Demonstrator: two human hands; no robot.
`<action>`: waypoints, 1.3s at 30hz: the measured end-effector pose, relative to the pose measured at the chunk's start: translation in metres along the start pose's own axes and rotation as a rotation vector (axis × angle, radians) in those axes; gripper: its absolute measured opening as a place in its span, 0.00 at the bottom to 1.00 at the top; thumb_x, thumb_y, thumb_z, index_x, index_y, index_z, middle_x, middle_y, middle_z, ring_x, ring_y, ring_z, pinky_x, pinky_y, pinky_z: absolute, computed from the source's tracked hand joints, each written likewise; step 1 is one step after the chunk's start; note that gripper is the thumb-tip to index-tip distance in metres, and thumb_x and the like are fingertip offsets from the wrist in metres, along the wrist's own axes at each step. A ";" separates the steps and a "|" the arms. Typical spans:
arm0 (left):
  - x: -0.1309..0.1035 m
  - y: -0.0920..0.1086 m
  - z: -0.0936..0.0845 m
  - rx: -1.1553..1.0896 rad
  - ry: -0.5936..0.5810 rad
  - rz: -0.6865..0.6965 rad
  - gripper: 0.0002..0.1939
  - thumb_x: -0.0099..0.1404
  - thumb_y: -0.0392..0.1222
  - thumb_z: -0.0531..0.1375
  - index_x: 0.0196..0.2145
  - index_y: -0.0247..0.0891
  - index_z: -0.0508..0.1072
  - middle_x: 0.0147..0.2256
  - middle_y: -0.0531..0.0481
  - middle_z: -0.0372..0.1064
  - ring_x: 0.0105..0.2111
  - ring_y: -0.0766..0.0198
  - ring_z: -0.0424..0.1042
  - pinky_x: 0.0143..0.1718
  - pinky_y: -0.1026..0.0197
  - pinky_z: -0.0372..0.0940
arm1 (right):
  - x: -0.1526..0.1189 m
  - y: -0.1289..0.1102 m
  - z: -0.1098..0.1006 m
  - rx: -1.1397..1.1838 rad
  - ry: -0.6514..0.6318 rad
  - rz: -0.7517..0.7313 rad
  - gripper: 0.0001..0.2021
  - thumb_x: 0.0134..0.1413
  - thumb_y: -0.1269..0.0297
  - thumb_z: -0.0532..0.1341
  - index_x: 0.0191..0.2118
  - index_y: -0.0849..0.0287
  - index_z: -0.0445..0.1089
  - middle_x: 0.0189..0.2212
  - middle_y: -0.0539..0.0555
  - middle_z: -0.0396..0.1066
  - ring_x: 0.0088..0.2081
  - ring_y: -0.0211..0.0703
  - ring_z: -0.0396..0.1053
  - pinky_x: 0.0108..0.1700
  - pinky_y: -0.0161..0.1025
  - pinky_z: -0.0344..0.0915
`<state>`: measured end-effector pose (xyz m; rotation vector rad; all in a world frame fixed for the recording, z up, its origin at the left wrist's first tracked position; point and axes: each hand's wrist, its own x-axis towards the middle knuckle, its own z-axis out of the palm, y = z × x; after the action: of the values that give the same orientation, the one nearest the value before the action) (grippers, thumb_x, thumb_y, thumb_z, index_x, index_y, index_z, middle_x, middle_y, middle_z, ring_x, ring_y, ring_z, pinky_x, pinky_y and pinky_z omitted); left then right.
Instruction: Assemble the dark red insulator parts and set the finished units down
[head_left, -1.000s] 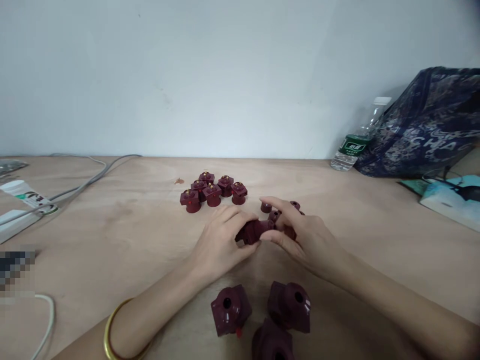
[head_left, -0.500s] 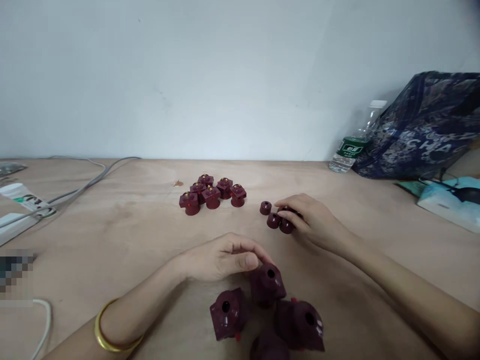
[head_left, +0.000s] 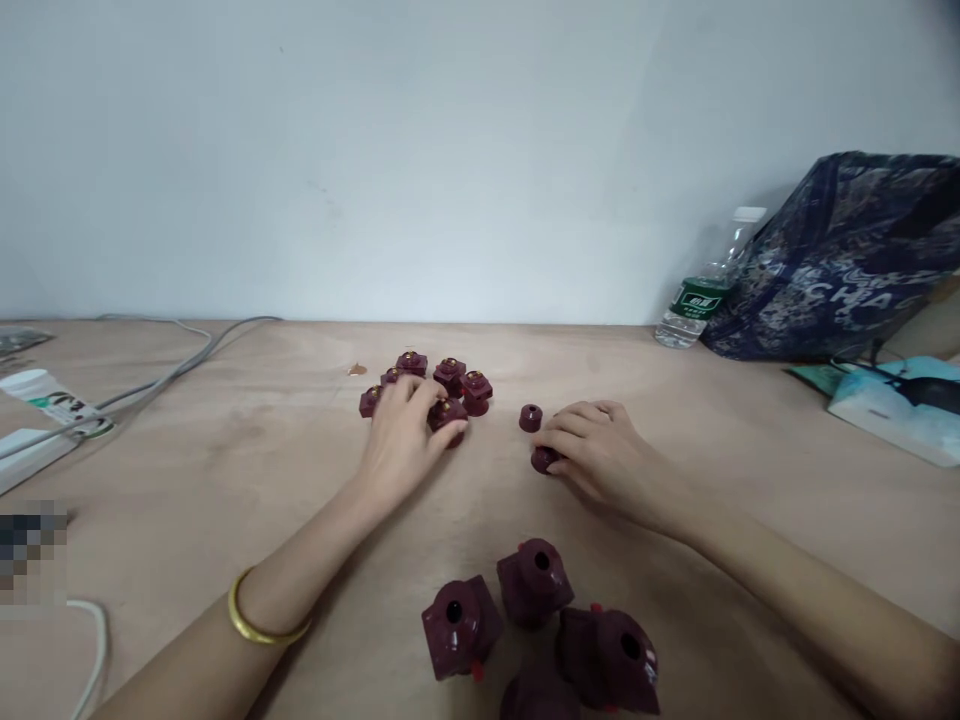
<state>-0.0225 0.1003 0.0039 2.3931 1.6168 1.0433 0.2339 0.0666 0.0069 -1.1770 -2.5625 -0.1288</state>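
Note:
My left hand [head_left: 397, 435] is closed with thumb and fingers around a maroon square-topped plastic part [head_left: 448, 412] with a brass bit on top. That part sits at the near side of a group of similar parts [head_left: 450, 372]. On the right, my right hand [head_left: 607, 458] has its fingers curled around a small maroon cap [head_left: 543, 460]; any further caps under the palm are hidden. Just beyond its fingertips stands another small cap [head_left: 530, 418] with a hole in its top. Close to me are several larger maroon parts with round holes facing up, one of them a holed part [head_left: 460, 625].
Against the wall at the back right lean a water bottle [head_left: 690, 312] and a dark patterned bag [head_left: 840, 260]. A tissue pack [head_left: 892, 410] lies at the right edge. Grey cables [head_left: 180, 365] and a white tube [head_left: 56, 400] lie on the left of the wooden table [head_left: 187, 480].
My left hand has left the large holed parts near me and reached forward to the brass-topped group, gripping one, which has shifted right. My right hand has moved slightly left over the caps.

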 end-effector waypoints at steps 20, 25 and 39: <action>-0.027 0.047 -0.006 -0.198 -0.078 0.260 0.16 0.56 0.47 0.66 0.42 0.40 0.74 0.34 0.48 0.67 0.37 0.57 0.65 0.38 0.55 0.63 | 0.002 -0.033 -0.013 0.446 0.218 0.213 0.11 0.59 0.56 0.58 0.37 0.56 0.73 0.26 0.50 0.75 0.25 0.38 0.69 0.28 0.34 0.64; -0.026 0.048 -0.005 -0.158 -0.085 0.259 0.16 0.56 0.47 0.65 0.41 0.38 0.74 0.33 0.47 0.67 0.37 0.56 0.66 0.38 0.54 0.62 | 0.002 -0.035 -0.020 0.416 0.147 0.155 0.13 0.58 0.57 0.59 0.46 0.57 0.70 0.36 0.54 0.75 0.33 0.42 0.72 0.33 0.36 0.65; -0.025 0.053 0.003 -0.324 -0.159 0.192 0.16 0.55 0.46 0.66 0.41 0.40 0.73 0.38 0.48 0.71 0.41 0.56 0.68 0.44 0.53 0.62 | 0.003 -0.035 -0.025 0.459 0.087 0.329 0.26 0.62 0.57 0.52 0.63 0.53 0.49 0.24 0.48 0.71 0.23 0.41 0.68 0.28 0.36 0.62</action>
<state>0.0164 0.0570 0.0110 2.3703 1.0900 1.0208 0.2115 0.0404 0.0329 -1.3399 -2.1231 0.4475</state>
